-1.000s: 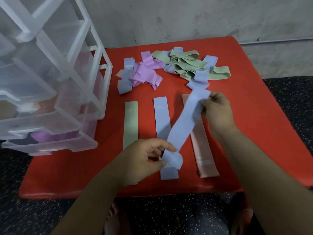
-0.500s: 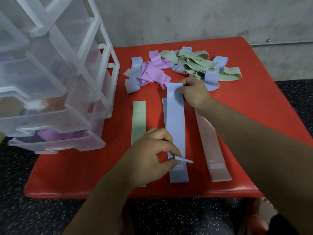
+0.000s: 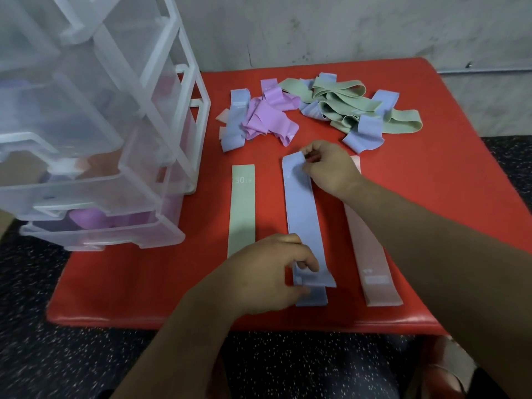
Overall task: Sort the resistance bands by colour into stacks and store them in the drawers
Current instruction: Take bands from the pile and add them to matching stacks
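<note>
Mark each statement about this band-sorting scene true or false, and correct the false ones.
1. The left hand and right hand pinch opposite ends of a blue band. True.
2. The flat green band lies right of that blue band. False: it lies to the left; the pink band lies to the right.
3. The purple bands lie flat in the row. False: they are bunched in the far pile.
4. The drawer unit stands at the table's left side. True.
</note>
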